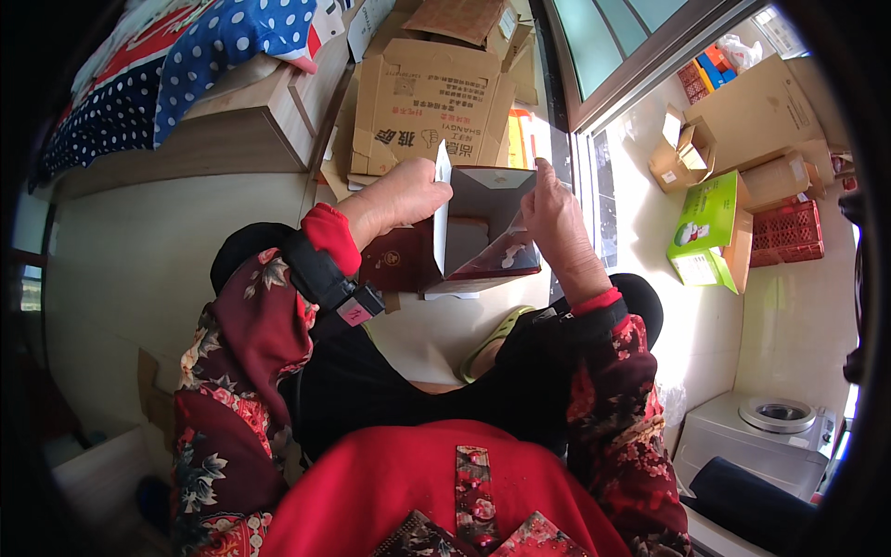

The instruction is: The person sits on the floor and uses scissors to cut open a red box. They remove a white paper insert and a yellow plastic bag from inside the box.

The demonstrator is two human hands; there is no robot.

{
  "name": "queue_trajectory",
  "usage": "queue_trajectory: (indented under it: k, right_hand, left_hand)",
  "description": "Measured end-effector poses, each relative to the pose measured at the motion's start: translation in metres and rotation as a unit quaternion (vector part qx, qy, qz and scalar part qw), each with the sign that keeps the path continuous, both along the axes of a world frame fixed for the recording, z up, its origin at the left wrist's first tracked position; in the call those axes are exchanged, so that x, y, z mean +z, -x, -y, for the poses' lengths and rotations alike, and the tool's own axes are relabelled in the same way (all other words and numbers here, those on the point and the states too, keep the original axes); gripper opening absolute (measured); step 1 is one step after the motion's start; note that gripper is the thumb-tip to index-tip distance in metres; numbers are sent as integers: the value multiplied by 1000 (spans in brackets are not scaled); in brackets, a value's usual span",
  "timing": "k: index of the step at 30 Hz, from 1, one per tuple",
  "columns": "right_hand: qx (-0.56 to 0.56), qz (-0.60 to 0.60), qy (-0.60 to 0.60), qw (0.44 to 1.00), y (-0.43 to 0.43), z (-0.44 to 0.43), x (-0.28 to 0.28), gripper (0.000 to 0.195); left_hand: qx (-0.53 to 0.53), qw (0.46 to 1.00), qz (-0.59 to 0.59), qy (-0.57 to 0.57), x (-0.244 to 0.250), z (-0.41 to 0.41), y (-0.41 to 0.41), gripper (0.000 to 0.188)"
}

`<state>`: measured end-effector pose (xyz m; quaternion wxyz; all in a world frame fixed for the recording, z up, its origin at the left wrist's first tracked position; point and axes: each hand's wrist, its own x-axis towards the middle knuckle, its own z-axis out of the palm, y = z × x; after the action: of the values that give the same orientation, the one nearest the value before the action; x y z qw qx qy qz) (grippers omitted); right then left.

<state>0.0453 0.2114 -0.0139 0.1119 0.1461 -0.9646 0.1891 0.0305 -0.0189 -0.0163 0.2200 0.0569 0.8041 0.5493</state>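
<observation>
An open box with a grey inside and a dark red outside (pixel 491 273) stands in front of me, between my knees and a pile of cardboard. My left hand (pixel 418 189) is closed on the upright pale edge of its left side. My right hand (pixel 551 202) grips the box's right edge, with the index finger stretched along the top. A dark red panel with a small round emblem (pixel 391 257) lies at the box's left, below my left forearm. A pale flap shows at the far inner side of the box. Part of the right side is creased.
Flattened printed cardboard boxes (pixel 424 104) lie beyond the box. A wooden bed base (pixel 243 132) is at the left, a sliding door frame (pixel 578 118) at the right. Past it stand a green carton (pixel 706 223), a red plastic crate (pixel 786 233) and a washing machine (pixel 752 438).
</observation>
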Motion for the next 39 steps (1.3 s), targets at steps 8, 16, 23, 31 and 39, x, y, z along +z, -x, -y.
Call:
queue_trajectory:
  k: [8,16,23,31,39]
  right_hand:
    - [-73,79,-24,994,4,-10,-5,30]
    - [-108,77,183,974,12,-16,-9,22]
    - [-121,102,336,929,12,-16,-11,22]
    - [-130,128,372,910,18,-25,-25,26]
    - [-87,211,215,950,8,-9,8,29]
  left_hand:
    - [-50,997,-37,50,12,-5,-6,23]
    - [-97,984,-122,88,15,-1,-9,26]
    - [-167,969,-133,126,16,3,-13,43]
    - [-186,964,-166,94,13,4,-14,50]
    - [-89,992,-4,90,14,5,-6,48]
